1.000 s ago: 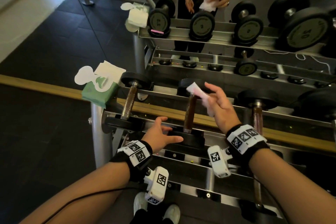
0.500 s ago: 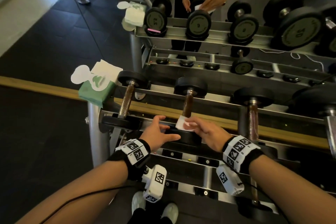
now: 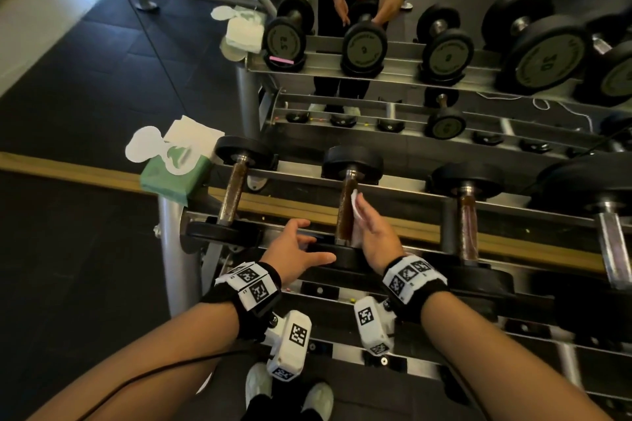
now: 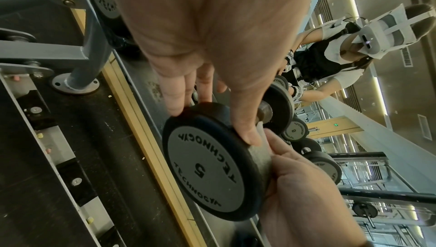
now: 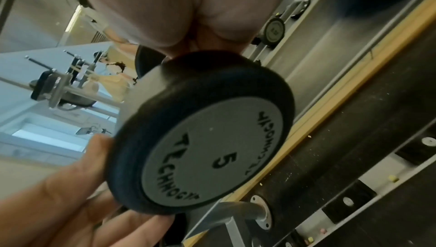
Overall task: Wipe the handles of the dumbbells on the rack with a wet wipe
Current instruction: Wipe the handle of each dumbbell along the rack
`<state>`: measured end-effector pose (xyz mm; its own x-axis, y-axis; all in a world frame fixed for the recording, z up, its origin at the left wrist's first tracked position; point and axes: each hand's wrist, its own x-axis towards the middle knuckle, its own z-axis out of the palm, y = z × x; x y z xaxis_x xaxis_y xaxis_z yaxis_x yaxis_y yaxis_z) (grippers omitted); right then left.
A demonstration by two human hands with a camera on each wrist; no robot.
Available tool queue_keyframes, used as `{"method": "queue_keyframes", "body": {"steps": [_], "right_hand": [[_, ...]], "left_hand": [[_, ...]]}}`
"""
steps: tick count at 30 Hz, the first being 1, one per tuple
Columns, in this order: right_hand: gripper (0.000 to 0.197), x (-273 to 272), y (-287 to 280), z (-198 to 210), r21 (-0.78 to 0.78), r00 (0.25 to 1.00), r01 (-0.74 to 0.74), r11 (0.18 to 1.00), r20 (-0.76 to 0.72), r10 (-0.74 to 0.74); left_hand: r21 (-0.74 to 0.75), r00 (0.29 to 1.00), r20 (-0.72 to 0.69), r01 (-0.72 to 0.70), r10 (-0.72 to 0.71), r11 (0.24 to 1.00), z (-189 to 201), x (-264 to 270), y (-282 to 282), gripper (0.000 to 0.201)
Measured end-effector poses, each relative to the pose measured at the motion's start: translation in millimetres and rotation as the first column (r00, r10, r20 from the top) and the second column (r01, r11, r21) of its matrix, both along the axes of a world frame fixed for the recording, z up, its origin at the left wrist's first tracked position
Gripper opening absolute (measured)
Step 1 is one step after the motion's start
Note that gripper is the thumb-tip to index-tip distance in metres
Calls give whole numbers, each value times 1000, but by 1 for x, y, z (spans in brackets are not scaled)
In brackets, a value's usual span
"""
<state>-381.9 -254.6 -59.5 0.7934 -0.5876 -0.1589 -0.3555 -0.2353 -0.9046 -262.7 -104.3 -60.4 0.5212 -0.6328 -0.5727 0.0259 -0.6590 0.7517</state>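
- My right hand (image 3: 376,232) presses a white wet wipe (image 3: 355,207) against the right side of the brown handle (image 3: 345,208) of the middle dumbbell (image 3: 352,161) on the top tier of the rack (image 3: 403,188); the fingers lie along the handle with the wipe folded under them, though how far they curl round it I cannot tell.
- My left hand (image 3: 294,249) rests on the rim of that dumbbell's near end plate (image 4: 207,169), fingers spread and fairly straight, thumb on one side of the rim and fingertips on the other, holding nothing else.
- Both wrist views show the plate's grey face: a large "5" in the middle, with "TECHNOGYM" moulded round the edge above and below it.
- The plate sits in a black cradle on the rack's front rail, the handle running away from me to the far plate.
- To the left lies another dumbbell with a brown handle (image 3: 234,191); to the right, a third one (image 3: 466,225).
- A green pack of wipes (image 3: 171,178) sits on the rack's left corner, its white flap open and a sheet sticking up.
- A mirror (image 3: 478,27) behind the rack reflects the plates; one reads "30", another "2", the lettering reversed.
- My wristbands (image 3: 254,285) carry black-and-white square code markers.
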Motion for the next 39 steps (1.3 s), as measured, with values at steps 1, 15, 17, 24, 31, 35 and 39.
{"method": "queue_keyframes", "body": {"steps": [1,15,17,24,31,35,39], "right_hand": [[31,-3,0,-2,97,997,57,994,-60,-51],[39,-30,-3,54,349,946,322,880,-154,-285],[35,-40,-6,63,379,931,365,850,-141,-337],[38,-102,-50,89,502,868,475,723,-133,-478],[37,-175,-103,95,602,872,440,666,-109,-478],[32,-205,-132,85,658,879,399,638,-78,-470],[35,-219,-155,69,628,883,413,660,-96,-460]], "left_hand": [[3,1000,0,1,-1,1000,0,0,0,90],[84,978,92,179,-187,980,24,-1,-4,78],[131,946,183,248,-269,960,34,-4,-7,71],[17,843,472,285,-259,958,73,-42,-45,55],[-86,898,341,326,-280,941,77,-132,-111,46],[-25,928,246,295,-280,955,60,-171,-134,57],[32,959,185,213,-215,977,42,-189,-137,81]]}}
